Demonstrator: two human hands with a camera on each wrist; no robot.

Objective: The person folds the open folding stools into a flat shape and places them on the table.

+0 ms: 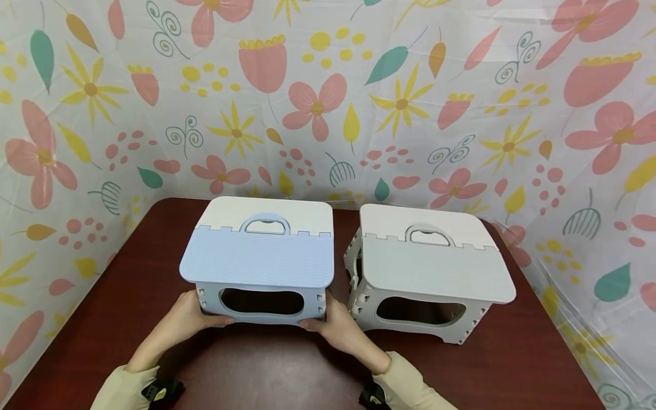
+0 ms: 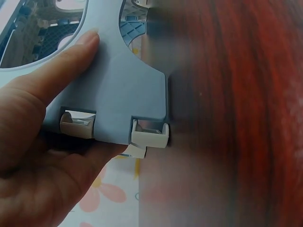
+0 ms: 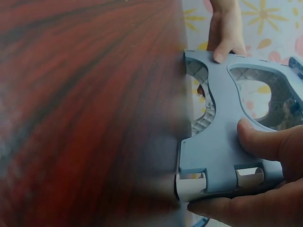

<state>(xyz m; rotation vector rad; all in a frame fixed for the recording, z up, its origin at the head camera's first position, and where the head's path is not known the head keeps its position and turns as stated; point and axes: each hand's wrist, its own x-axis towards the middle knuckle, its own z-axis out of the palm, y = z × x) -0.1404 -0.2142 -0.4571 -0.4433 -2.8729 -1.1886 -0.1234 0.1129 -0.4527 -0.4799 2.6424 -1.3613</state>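
Note:
A blue and white folding step stool (image 1: 261,259) stands unfolded at the middle left of the table. My left hand (image 1: 187,315) grips its left side low down, the thumb lying on the front panel (image 2: 111,90). On the opposite side my right hand (image 1: 337,326) holds the lower right corner, its thumb also against the front panel. In the right wrist view both the right hand (image 3: 265,146) and the left hand (image 3: 227,30) show on the stool. Most fingers are hidden behind the side legs in the head view. Whether the feet touch the table I cannot tell.
A grey and white folding step stool (image 1: 438,270) stands unfolded just right of the blue one, slightly turned, close to my right hand. Both are at the dark red-brown table (image 1: 256,370). A flower-print cloth (image 1: 318,142) hangs behind and along the sides.

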